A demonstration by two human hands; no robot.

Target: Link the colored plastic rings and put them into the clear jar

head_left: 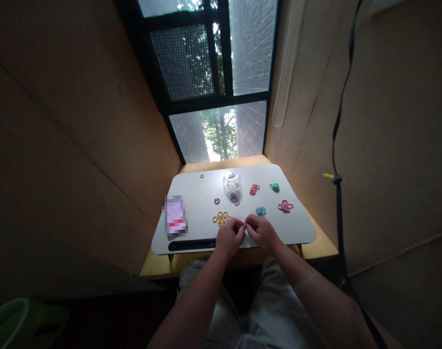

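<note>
My left hand and my right hand meet over the front of the white lap table. Between their pinched fingertips is a small purple hair tie, mostly hidden by the fingers. A pile of yellow hair ties lies just beyond my left hand. Close to my right hand is a light blue bunch. Farther back, purple ones lie in front of a clear plastic jar.
Red, green and pink hair ties lie in separate piles on the right. A dark ring and a single green ring lie farther left. A blurred phone-shaped object rests at the left edge, above a black slot.
</note>
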